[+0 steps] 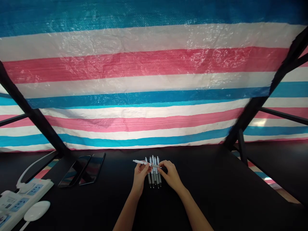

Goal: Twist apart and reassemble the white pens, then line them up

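A white and grey click pen (141,162) is held level above the table, its white end pointing left. My left hand (141,175) is closed round the pen's middle. At the grey tip end, the thumb and fingers of my right hand (172,175) pinch the same pen. Beneath it, several more white and grey pens (154,178) lie side by side in a row on the black table (158,211), with their dark tips toward me. The held pen partly covers them.
Two dark phones (92,170) lie on the left. Further left is a white power strip (29,195) with a plugged-in cable, beside a white rounded device (37,210). Black frame bars (250,112) and a striped tarp (144,64) stand behind the table.
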`<state>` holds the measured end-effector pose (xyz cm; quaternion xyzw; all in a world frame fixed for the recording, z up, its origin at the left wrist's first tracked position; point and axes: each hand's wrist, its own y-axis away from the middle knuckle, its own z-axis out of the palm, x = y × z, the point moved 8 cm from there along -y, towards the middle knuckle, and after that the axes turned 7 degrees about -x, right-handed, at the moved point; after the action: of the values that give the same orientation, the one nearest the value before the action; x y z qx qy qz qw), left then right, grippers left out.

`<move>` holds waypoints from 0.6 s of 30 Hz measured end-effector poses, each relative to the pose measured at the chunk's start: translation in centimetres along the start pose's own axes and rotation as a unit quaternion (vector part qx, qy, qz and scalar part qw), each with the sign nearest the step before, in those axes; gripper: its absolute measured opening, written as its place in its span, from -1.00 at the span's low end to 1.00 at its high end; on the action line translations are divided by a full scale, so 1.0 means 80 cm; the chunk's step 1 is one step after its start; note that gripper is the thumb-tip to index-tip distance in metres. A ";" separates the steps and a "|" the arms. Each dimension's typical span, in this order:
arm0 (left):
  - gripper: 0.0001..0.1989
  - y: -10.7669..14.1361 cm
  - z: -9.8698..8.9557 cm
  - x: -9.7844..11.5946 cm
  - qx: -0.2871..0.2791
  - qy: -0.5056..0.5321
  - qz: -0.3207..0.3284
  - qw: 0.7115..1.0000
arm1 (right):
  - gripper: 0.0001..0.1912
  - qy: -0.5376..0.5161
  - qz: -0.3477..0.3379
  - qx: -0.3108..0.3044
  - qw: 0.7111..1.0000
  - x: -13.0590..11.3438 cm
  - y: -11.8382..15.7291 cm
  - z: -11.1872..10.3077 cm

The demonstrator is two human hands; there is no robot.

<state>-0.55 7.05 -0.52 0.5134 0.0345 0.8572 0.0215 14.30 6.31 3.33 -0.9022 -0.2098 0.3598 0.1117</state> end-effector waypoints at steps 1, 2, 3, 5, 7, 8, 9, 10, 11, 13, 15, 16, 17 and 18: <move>-0.58 0.000 0.001 0.001 -0.003 -0.002 0.001 1.000 | -0.80 0.004 -0.001 -0.005 1.000 -0.001 0.000 0.001; -0.59 0.001 0.002 0.001 -0.007 -0.004 0.002 1.000 | -0.75 0.009 -0.002 -0.009 1.000 -0.001 -0.001 0.002; -0.60 0.001 0.002 0.001 -0.011 -0.005 0.002 1.000 | -0.70 0.013 -0.001 -0.012 1.000 -0.001 -0.001 0.003; -0.60 0.001 0.002 0.000 -0.010 -0.004 0.000 1.000 | -0.65 0.015 0.002 -0.013 1.000 0.000 -0.001 0.004; -0.59 0.000 -0.001 -0.001 -0.002 0.001 -0.001 1.000 | -0.72 0.006 0.004 -0.006 1.000 0.001 0.000 0.003; -0.59 0.000 -0.002 -0.002 0.001 0.004 -0.001 1.000 | -0.77 0.000 0.004 -0.004 1.000 0.001 0.000 0.002; -0.58 -0.001 -0.002 -0.002 0.003 0.005 0.000 1.000 | -0.81 -0.006 0.003 -0.003 1.000 0.002 0.001 0.002; -0.58 -0.001 -0.002 -0.001 0.003 0.006 0.001 1.000 | -0.83 -0.008 0.001 -0.005 1.000 0.001 0.001 0.002; -0.58 -0.001 -0.002 -0.001 0.002 0.006 0.002 1.000 | -0.84 -0.008 -0.001 -0.007 1.000 0.001 0.001 0.003; -0.59 0.000 -0.002 0.000 0.001 0.004 0.003 1.000 | -0.81 -0.003 -0.005 -0.014 1.000 0.000 0.001 0.004; -0.60 0.000 -0.001 0.000 -0.002 0.003 0.003 1.000 | -0.73 0.005 -0.005 -0.020 1.000 -0.001 0.000 0.006; -0.60 0.001 -0.001 0.000 -0.002 0.003 0.002 1.000 | -0.69 0.009 -0.002 -0.022 1.000 -0.001 0.000 0.007; -0.59 0.001 -0.001 0.000 -0.002 0.004 0.002 1.000 | -0.68 0.009 0.001 -0.023 1.000 -0.001 -0.001 0.007; -0.59 0.000 -0.001 -0.001 -0.002 0.005 0.003 1.000 | -0.69 0.006 0.003 -0.023 1.000 -0.001 -0.001 0.007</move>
<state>-0.60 7.01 -0.61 0.5092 0.0314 0.8598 0.0197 13.85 6.33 3.00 -0.9075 -0.2145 0.3496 0.0906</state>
